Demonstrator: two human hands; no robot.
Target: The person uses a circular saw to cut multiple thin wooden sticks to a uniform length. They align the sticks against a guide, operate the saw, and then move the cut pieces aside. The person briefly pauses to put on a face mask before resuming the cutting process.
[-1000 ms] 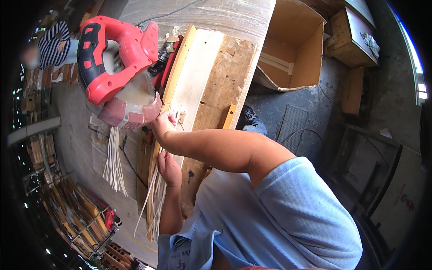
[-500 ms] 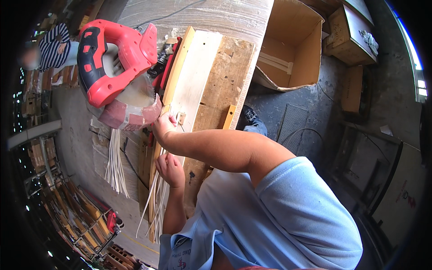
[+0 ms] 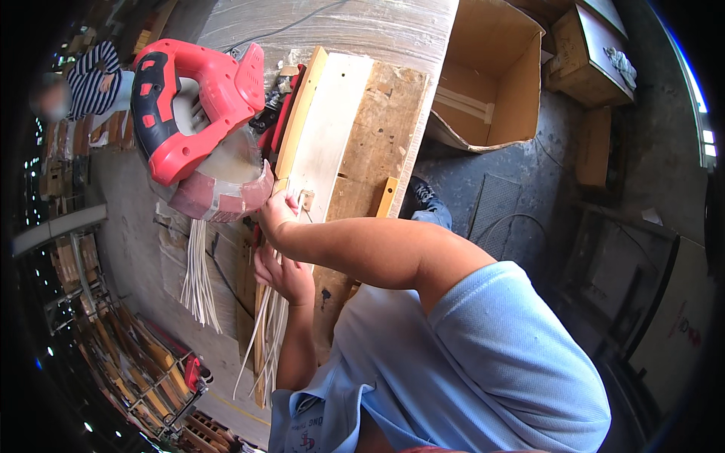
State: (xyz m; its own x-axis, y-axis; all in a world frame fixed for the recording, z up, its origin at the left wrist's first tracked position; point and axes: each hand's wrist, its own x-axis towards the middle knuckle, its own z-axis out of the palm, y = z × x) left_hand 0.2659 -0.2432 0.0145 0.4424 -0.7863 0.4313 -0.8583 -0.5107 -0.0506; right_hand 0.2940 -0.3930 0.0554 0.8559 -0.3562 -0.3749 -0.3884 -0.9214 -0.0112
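Note:
My right hand (image 3: 278, 213) is closed in a pinch at the edge of the pale board, right beside the guard of a red power saw (image 3: 204, 113). What its fingertips hold is hidden. Just below it, my left hand (image 3: 287, 276) has its fingers curled around several thin white strips (image 3: 270, 340), whose loose ends trail toward me along the bench. A second bunch of thin white strips (image 3: 199, 279) hangs out beneath the saw on its left. The white-topped board (image 3: 332, 113) lies along a yellow wooden fence (image 3: 300, 121). Near my right fingers is a small wooden block (image 3: 306, 200).
A large open cardboard box (image 3: 491, 68) stands right of the bench, with pale strips inside. A yellow bar (image 3: 387, 198) sits by the bench edge. A rack of wooden pieces (image 3: 132, 355) stands at lower left. A person in a striped top (image 3: 94, 79) is at far left.
My left hand has shifted slightly up toward my right hand and turned, its fingers reaching further around the strips. My right hand stays about where it was beside the saw.

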